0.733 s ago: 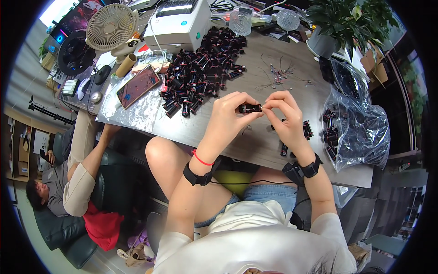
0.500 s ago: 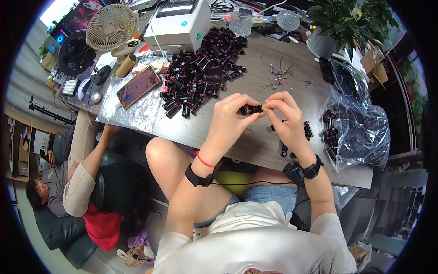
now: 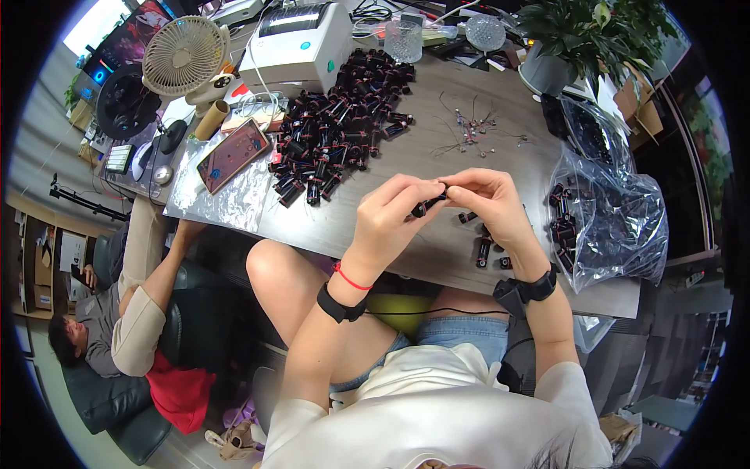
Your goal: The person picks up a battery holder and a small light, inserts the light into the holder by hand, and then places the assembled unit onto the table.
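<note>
Clear plastic makes the one bag (image 3: 625,227) holding several black parts (image 3: 564,230), too overlapped to count; one grey pot (image 3: 544,72) holds one plant (image 3: 582,35). Above the desk (image 3: 437,148), the left hand (image 3: 384,215) pinches one black cylinder (image 3: 422,209), the right hand (image 3: 500,207) closed on its end.

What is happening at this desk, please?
A person's left hand holds a small black part above the desk. The right hand is at its other end, though the exact contact is hidden. A large pile of similar parts lies to the left, and a clear bag with more lies to the right.
</note>
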Tool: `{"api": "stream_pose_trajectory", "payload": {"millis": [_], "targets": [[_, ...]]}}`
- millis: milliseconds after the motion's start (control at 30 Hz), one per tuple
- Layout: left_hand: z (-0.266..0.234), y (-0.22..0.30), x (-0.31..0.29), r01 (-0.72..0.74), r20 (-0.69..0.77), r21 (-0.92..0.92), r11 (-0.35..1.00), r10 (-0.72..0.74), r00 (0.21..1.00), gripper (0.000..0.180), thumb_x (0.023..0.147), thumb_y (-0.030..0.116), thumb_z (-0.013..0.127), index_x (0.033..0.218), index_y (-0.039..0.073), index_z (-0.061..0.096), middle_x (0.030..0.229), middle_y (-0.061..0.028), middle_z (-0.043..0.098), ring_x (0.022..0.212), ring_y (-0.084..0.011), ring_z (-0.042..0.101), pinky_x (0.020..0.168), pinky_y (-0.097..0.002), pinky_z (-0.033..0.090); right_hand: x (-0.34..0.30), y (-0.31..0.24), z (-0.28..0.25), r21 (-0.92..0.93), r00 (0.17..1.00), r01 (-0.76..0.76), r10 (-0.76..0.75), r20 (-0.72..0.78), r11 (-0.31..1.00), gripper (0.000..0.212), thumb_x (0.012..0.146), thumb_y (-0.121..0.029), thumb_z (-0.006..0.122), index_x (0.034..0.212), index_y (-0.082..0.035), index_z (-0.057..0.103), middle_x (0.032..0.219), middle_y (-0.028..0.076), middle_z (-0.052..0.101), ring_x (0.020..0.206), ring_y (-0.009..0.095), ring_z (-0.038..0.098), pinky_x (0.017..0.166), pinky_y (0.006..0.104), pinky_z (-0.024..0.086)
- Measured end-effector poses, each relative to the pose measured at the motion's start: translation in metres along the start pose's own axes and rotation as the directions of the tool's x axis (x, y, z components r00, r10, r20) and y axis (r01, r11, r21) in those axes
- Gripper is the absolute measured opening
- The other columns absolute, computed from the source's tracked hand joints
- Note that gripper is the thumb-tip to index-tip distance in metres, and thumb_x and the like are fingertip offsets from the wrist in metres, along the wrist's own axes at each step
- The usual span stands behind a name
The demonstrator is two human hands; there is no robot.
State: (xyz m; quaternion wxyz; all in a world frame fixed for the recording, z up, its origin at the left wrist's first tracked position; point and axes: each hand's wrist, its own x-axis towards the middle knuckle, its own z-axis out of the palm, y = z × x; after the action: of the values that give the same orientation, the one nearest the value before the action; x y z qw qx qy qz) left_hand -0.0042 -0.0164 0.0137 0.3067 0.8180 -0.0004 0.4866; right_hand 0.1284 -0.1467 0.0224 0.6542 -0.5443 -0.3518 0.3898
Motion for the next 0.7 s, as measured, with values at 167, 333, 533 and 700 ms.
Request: {"api": "stream_pose_trajectory", "payload": {"millis": [167,333,533,700], "targets": [[0.006,-0.004,-0.002,-0.112,-0.011,0.064,0.992,0.113,0.994,0.026,0.065,0.000,0.081,0.088,0.003,0.069,0.082,-0.0071,0.068,0.072,-0.0185,0.067,0.058,-0.0248,0.054,-0.001,0.004,0.002,-0.042,0.999,0.045,-0.045,-0.004,0.998,0.020,0.090,-0.003,0.060,0.109,0.004,0.064,0.107,0.014,0.067,0.097,0.018,0.065,0.086,0.0322,0.055],[0.008,-0.002,0.001,-0.047,-0.043,0.159,0.986,0.054,0.998,0.025,0.063,0.001,0.079,0.084,0.006,0.067,0.083,-0.0037,0.068,0.075,-0.0200,0.064,0.062,-0.0283,0.051,0.004,0.002,0.003,0.141,1.000,0.014,-0.018,0.023,0.990,0.021,0.090,-0.003,0.059,0.110,0.004,0.063,0.106,0.014,0.067,0.096,0.019,0.065,0.086,0.0331,0.055],[0.010,-0.004,0.002,-0.060,-0.064,0.217,0.974,0.076,0.995,0.024,0.061,0.006,0.078,0.080,0.012,0.064,0.084,0.0030,0.067,0.083,-0.0199,0.058,0.069,-0.0325,0.044,0.002,0.007,0.003,0.161,0.999,0.038,-0.040,0.011,0.986,0.019,0.090,-0.003,0.060,0.108,0.003,0.063,0.105,0.013,0.067,0.096,0.019,0.065,0.086,0.0334,0.055],[0.007,-0.002,0.004,-0.013,-0.049,0.166,0.986,0.021,0.999,0.024,0.061,0.007,0.078,0.080,0.013,0.064,0.086,0.0048,0.068,0.082,-0.0187,0.059,0.071,-0.0314,0.042,0.002,0.013,0.004,0.142,0.995,0.099,-0.095,-0.037,0.985,0.016,0.088,-0.001,0.062,0.103,0.003,0.064,0.103,0.012,0.068,0.094,0.017,0.065,0.085,0.0315,0.054]]}}
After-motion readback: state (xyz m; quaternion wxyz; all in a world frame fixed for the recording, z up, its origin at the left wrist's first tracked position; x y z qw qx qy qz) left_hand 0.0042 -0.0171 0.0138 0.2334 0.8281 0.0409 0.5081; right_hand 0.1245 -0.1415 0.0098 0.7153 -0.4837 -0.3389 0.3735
